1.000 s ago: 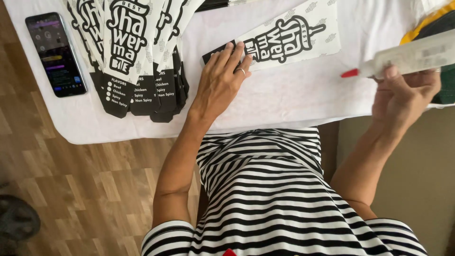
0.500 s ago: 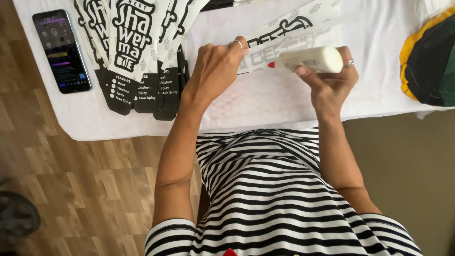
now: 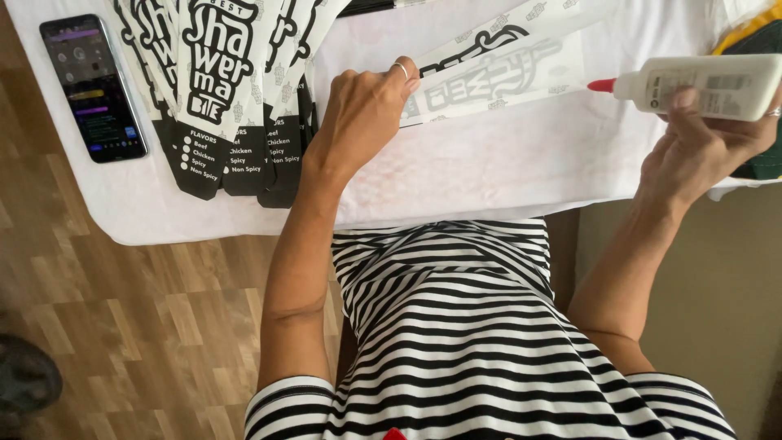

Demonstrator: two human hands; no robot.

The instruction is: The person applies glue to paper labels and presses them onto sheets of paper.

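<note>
My left hand (image 3: 364,114) presses down the near end of a long white paper sleeve (image 3: 505,69) with black lettering, lying on the white table cover (image 3: 489,163). The top sleeve shows its pale reverse side, and another printed one lies under it. My right hand (image 3: 700,134) grips a white glue bottle (image 3: 707,84) with a red tip. The tip points left and hovers just right of the sleeve's edge, not touching it.
A fanned stack of black-and-white printed sleeves (image 3: 220,90) lies left of my left hand. A phone (image 3: 93,88) with a lit screen rests at the table's left end. Something dark green and yellow (image 3: 753,37) sits at the right edge. Wooden floor (image 3: 122,326) lies below.
The right hand carried the glue bottle left over the sleeve, then back out to the right. The sleeve under the left hand now shows its pale reverse side.
</note>
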